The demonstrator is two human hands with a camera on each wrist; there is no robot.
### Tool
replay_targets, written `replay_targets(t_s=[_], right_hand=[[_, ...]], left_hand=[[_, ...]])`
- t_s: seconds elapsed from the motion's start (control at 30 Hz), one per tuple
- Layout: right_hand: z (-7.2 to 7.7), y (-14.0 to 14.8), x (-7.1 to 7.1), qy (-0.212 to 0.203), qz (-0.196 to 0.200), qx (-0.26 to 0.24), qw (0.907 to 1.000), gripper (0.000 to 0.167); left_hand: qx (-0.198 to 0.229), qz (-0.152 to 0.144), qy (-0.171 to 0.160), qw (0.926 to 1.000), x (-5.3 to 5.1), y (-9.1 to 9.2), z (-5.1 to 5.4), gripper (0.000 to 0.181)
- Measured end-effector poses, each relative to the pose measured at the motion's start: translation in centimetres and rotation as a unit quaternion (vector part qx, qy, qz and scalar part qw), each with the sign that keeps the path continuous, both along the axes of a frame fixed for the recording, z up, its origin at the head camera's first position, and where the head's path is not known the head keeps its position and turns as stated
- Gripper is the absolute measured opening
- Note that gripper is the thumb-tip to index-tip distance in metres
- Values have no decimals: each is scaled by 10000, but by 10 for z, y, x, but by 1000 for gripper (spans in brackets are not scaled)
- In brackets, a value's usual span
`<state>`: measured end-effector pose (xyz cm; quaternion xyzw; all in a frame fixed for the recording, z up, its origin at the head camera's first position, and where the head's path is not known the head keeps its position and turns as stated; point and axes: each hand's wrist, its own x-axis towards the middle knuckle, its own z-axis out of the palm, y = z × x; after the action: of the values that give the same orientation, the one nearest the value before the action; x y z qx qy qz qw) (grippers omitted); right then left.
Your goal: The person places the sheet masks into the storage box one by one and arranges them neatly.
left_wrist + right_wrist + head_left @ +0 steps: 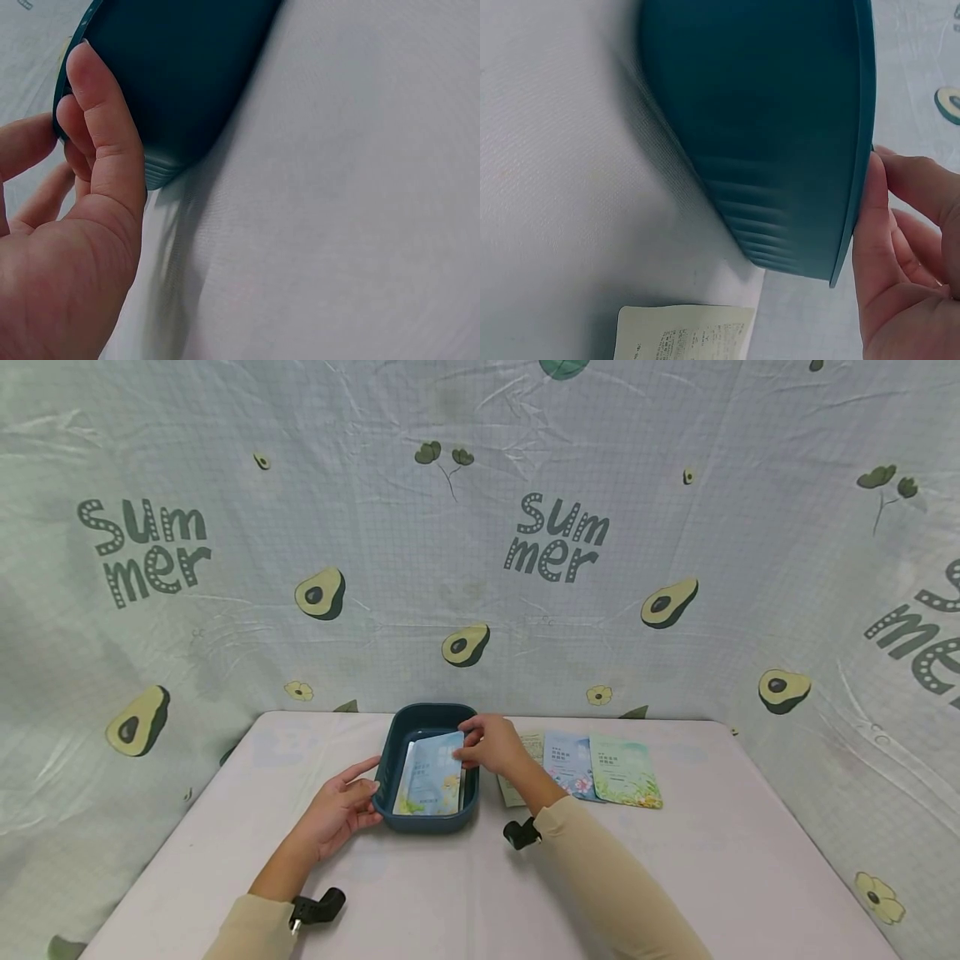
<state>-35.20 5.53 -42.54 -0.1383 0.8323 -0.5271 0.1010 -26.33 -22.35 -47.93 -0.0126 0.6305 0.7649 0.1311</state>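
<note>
A dark blue plastic basin (426,825) stands on the table, with several flat printed packets inside. The top one is a light blue packet (431,777) with a floral print. At the basin's left side my left hand (341,806) holds the rim, fingers against the outer wall, as the left wrist view also shows. Over the right rim reaches my right hand (495,745), pinching the upper right corner of the light blue packet. In the right wrist view the basin's outer wall (765,127) hides the packets from sight.
To the basin's right lie a beige text-covered packet (682,334), a blue floral packet (567,764) and a green packet (626,770), partly overlapping. A patterned curtain (375,527) hangs behind the table's back edge.
</note>
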Motion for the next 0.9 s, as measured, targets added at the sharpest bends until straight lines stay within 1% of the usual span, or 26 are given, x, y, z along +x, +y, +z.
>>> replay_targets(t_s=[0.23,0.43,0.63,0.73,0.9], right_hand=[[1,0,0,27,-68,224,9997,46],[5,1,2,245,-204,566,9979,41],[8,5,7,343,-327,742,9961,43],[6,11,10,399,-379,755,9956,42],[-1,25,15,481,-372,477,9970,42]], left_hand=[[-45,-19,-14,10000,0,0,1,61],[-56,-2,-49,10000,0,0,0,62],[-129,62,-55,9999,0,-1,1,61],[-189,72,-39,9998,0,-1,2,60],[-234,56,-28,9997,0,-1,1,60]])
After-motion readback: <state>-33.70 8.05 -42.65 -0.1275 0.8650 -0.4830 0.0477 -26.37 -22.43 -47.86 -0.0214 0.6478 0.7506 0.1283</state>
